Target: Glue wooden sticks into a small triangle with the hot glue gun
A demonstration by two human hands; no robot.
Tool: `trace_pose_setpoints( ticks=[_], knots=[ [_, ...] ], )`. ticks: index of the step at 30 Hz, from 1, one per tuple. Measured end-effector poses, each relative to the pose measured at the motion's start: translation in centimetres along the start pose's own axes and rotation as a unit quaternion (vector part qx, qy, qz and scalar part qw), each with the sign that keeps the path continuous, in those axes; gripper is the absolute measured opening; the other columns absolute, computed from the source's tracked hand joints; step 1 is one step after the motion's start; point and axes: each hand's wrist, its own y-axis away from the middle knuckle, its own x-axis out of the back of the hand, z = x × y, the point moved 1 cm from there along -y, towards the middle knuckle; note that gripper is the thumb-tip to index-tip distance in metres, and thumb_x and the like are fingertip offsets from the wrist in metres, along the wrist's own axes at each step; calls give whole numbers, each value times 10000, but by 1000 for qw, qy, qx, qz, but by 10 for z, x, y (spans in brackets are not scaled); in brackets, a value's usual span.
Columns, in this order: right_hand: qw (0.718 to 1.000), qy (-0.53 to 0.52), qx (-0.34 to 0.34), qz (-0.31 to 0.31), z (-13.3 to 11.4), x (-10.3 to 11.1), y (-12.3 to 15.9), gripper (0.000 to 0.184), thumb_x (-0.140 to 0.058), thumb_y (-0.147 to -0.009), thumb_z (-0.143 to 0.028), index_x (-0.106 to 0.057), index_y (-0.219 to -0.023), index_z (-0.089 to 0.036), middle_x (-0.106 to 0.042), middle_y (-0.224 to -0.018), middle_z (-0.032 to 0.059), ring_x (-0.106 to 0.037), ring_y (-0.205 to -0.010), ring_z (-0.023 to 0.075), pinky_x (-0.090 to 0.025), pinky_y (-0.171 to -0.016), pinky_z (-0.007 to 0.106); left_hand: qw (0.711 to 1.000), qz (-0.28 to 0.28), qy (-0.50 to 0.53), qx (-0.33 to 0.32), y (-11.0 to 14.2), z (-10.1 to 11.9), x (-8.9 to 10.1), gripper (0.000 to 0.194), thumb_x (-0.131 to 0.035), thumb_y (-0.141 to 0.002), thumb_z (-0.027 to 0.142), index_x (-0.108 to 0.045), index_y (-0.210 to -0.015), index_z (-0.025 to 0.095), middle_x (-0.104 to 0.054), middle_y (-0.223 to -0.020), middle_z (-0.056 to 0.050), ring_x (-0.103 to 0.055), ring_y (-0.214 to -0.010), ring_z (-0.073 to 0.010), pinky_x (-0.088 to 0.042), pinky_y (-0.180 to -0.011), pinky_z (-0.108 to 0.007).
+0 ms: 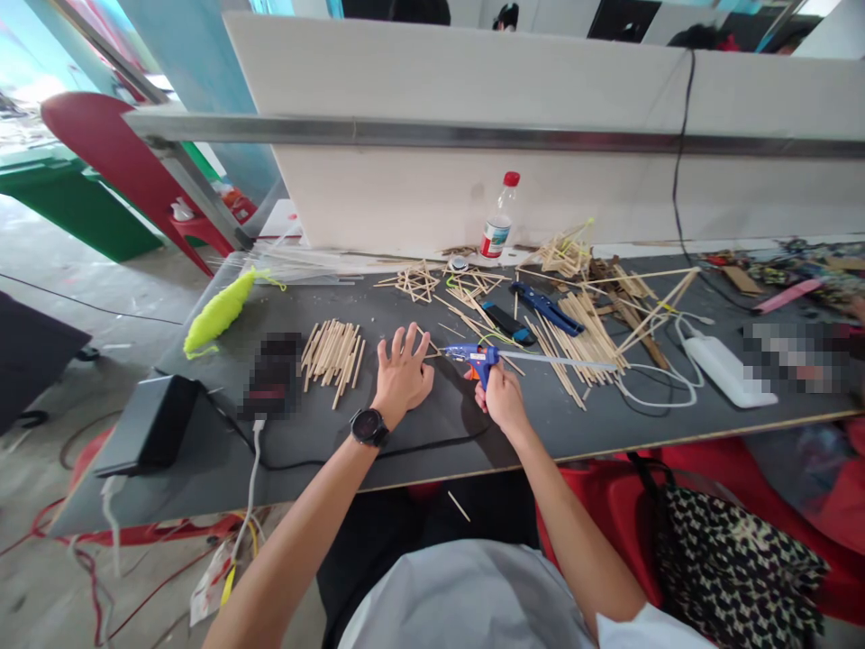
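Observation:
My right hand (pixel 501 397) grips a blue hot glue gun (pixel 475 357) by its orange trigger, nozzle pointing left, a clear glue stick (pixel 568 361) sticking out behind it. My left hand (pixel 403 370) lies flat on the grey table (pixel 419 451) with fingers spread, a black watch (pixel 368 426) on its wrist, holding nothing. Thin wooden sticks lie by its fingertips. A pile of short sticks (pixel 332 353) sits just left of that hand.
Star shapes of glued sticks (pixel 417 280) and loose long sticks (pixel 581 333) cover the back of the table. Blue pliers (pixel 544 307), a plastic bottle (pixel 500 219), a white power strip (pixel 726 370), a black box (pixel 150 424) and a yellow-green toy (pixel 217 312) are also there.

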Motion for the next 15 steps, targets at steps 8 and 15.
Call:
trace_pose_setpoints(
  ticks=[8,15],
  knots=[
    [999,3,-25,-25,-1,2,-11,564,-315,-961,-550,-673,-730,-180,-468,-409,-20,-430,-334,113,-333,-342,207,1000,-4,3,6,0,0,1,641,-405,-921,251,-449,-1560,234,-313,-1680,-95,-281,-1531,-334,-230,-1210,-622],
    [999,-5,-40,-22,-11,-1,-9,553,-314,-974,-516,-662,-706,-180,-446,-398,-19,-404,-330,113,-307,-336,218,1000,-3,8,5,0,-1,0,639,-400,-925,257,-447,-1562,231,-314,-1679,-93,-279,-1532,-331,-229,-1212,-620]
  ],
)
